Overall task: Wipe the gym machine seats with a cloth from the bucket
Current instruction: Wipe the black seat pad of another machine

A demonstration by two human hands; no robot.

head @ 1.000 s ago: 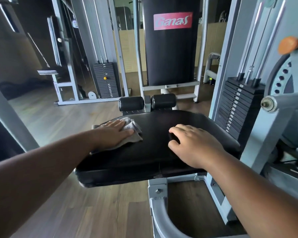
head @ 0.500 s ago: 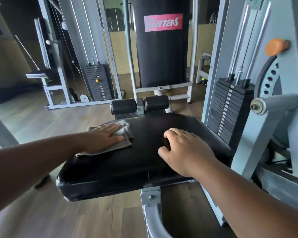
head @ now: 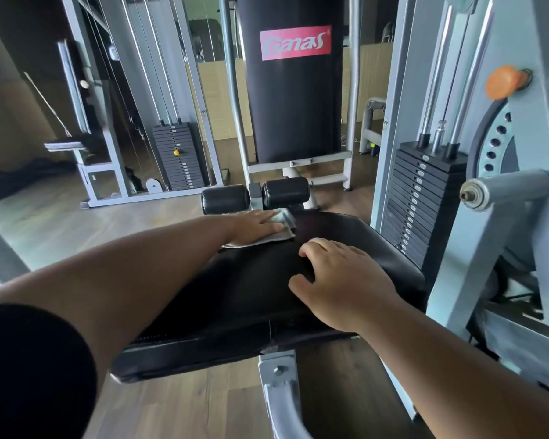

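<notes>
Head | left hand (head: pixel 254 224) flat, pressing cloth (head: pixel 278 231) at seat (head: pixel 235 299) far edge | right hand (head: pixel 339 280) open

The wide black padded seat (head: pixel 235 299) has bare vinyl between the left hand (head: pixel 254 228) pressing the crumpled grey cloth (head: pixel 278 231) at the far edge and the right hand (head: pixel 339 283) resting flat nearer the middle. Just past the far edge, two black foam rollers (head: pixel 255 196) block the way. The right side is tight: a black weight stack (head: pixel 422 198) and a grey steel frame arm (head: pixel 495 217) stand close. To the left, the wooden floor (head: pixel 76 229) is open.
</notes>
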